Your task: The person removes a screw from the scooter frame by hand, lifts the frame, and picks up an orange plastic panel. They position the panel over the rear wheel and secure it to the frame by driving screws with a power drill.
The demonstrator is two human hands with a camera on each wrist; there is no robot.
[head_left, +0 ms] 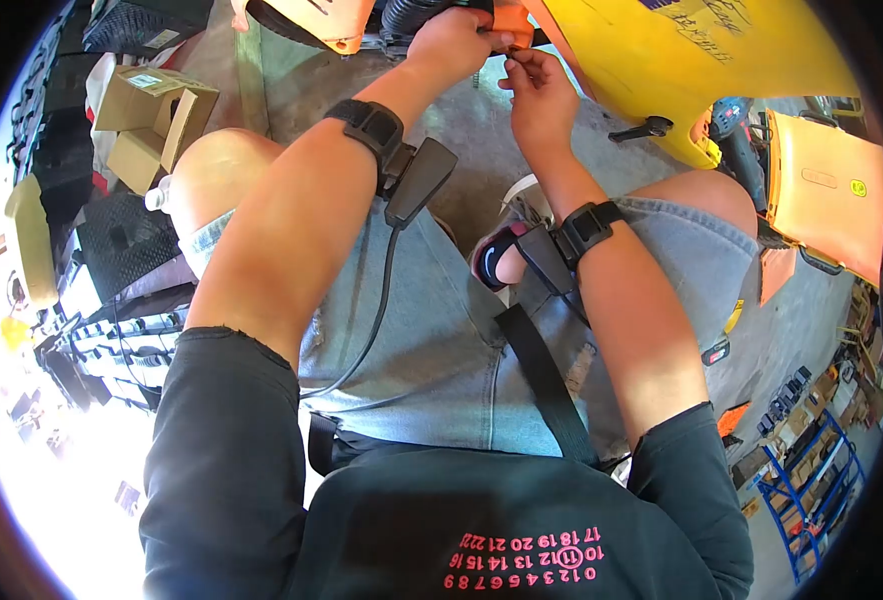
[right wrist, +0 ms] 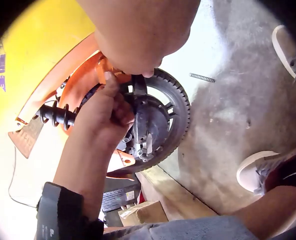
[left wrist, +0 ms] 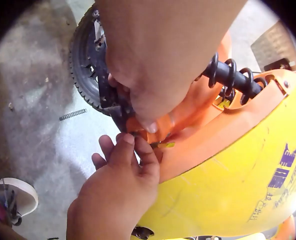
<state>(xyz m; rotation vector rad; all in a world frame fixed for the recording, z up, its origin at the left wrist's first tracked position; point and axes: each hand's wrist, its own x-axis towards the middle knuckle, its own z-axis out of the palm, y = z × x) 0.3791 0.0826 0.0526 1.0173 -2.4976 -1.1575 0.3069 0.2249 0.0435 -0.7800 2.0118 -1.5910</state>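
My left hand grips around a black bar beside the wheel, its thumb lying on an orange part. Just below that thumb in the left wrist view, my right hand has thumb and forefinger pinched together at the orange part's edge. A small dark piece shows between them in the head view; its shape is unclear. The yellow body panel lies alongside.
A loose spring lies on the concrete floor. One black coil shock sits beside the orange fender. An open cardboard box stands at left, an orange case at right. Shoes rest near the wheel.
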